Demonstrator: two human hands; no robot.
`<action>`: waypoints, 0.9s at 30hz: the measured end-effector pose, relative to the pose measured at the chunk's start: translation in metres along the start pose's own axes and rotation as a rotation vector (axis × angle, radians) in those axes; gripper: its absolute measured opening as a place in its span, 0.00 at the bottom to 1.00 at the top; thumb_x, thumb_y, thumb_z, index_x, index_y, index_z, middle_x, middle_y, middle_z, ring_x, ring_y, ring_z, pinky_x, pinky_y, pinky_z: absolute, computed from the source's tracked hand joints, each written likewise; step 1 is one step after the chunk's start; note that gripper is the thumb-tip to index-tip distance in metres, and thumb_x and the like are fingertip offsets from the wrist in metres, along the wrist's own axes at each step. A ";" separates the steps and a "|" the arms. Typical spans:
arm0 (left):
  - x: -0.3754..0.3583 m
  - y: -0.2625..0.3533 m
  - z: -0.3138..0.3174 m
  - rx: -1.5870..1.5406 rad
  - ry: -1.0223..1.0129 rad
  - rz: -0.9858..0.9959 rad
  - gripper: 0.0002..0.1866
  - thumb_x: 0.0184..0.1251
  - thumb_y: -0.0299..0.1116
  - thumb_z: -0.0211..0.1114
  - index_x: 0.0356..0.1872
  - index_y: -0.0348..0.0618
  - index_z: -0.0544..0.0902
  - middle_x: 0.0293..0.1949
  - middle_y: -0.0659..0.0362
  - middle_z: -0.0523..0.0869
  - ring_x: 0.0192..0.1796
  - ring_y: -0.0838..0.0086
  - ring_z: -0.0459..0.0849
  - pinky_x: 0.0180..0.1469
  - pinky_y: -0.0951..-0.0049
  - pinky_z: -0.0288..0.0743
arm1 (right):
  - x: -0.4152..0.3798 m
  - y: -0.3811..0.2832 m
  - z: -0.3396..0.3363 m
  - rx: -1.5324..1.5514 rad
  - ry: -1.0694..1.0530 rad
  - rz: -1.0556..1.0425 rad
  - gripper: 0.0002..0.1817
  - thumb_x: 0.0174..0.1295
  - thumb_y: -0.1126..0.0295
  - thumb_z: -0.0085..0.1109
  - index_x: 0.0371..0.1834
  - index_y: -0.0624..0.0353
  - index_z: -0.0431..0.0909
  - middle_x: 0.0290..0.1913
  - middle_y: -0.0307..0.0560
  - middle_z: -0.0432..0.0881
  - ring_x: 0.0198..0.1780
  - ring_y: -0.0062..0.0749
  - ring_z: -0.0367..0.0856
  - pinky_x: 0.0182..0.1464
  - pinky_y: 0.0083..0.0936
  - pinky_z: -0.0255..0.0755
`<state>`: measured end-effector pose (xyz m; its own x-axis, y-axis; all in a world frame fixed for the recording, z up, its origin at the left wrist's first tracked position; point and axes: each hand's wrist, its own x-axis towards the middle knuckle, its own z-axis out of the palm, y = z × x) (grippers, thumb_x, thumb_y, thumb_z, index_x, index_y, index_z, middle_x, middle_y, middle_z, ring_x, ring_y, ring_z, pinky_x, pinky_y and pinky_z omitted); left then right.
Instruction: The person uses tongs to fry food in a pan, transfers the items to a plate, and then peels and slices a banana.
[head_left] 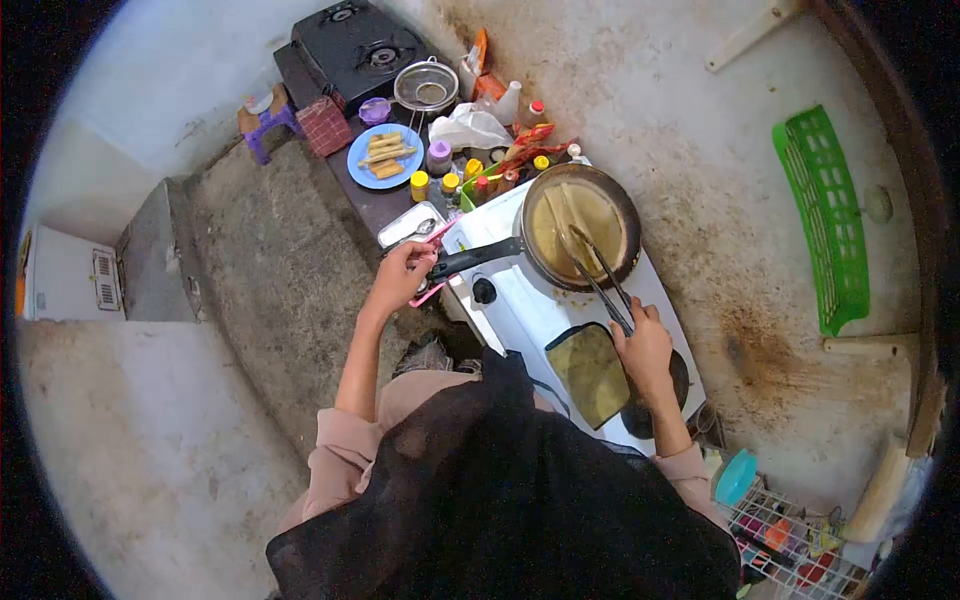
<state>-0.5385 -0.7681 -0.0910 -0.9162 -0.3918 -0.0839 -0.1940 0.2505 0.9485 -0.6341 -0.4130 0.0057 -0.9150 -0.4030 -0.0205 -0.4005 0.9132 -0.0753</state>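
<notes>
My left hand [398,278] has its fingers closed around the end of the black pan handle [478,258], beside a pink tray. In my right hand [645,348] are dark tongs [603,284], closed in my fingers, with their tips down in the frying pan [629,215]. The pan sits on the white stove [520,297] and holds oil with pale, long rolls [566,208] in it. The tong tips are at the lower ends of these rolls. Browned rolls [386,153] lie on a blue plate [362,172] at the upper left.
Bottles and yellow-capped jars [419,185] stand beside the plate. Behind it are a strainer [428,88] and a black stove [360,60]. A dark-rimmed rectangular item [588,375] lies on the white stove. At the right are a green rack [828,225] and a wire basket [795,540].
</notes>
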 end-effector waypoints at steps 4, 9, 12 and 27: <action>-0.003 -0.002 -0.003 -0.044 0.006 -0.012 0.13 0.56 0.31 0.60 0.40 0.34 0.77 0.36 0.55 0.81 0.35 0.75 0.78 0.41 0.75 0.72 | 0.013 0.025 0.002 0.318 -0.160 0.163 0.28 0.49 0.53 0.61 0.50 0.61 0.72 0.27 0.46 0.75 0.21 0.35 0.75 0.25 0.27 0.69; -0.004 -0.009 -0.002 -0.064 0.006 -0.060 0.12 0.56 0.32 0.61 0.39 0.35 0.77 0.35 0.57 0.80 0.33 0.77 0.76 0.39 0.76 0.71 | 0.026 0.052 0.001 0.831 -0.447 0.480 0.24 0.54 0.53 0.58 0.48 0.58 0.75 0.22 0.31 0.72 0.16 0.11 0.65 0.14 0.11 0.54; -0.005 -0.007 -0.004 -0.044 0.016 -0.069 0.12 0.56 0.32 0.61 0.39 0.35 0.77 0.34 0.57 0.81 0.33 0.77 0.76 0.39 0.76 0.71 | 0.028 0.063 0.004 0.939 -0.523 0.529 0.24 0.54 0.54 0.59 0.49 0.58 0.75 0.22 0.31 0.72 0.16 0.12 0.65 0.14 0.11 0.54; -0.003 0.001 -0.007 0.012 -0.020 -0.059 0.13 0.58 0.33 0.59 0.41 0.36 0.77 0.36 0.57 0.81 0.37 0.76 0.78 0.41 0.75 0.71 | 0.015 0.021 -0.028 0.202 -0.081 0.045 0.31 0.44 0.52 0.64 0.47 0.64 0.74 0.37 0.55 0.78 0.41 0.45 0.76 0.44 0.32 0.69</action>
<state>-0.5337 -0.7730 -0.0875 -0.9100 -0.3881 -0.1462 -0.2521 0.2376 0.9381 -0.6575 -0.3986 0.0314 -0.9215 -0.3733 -0.1073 -0.3342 0.9028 -0.2708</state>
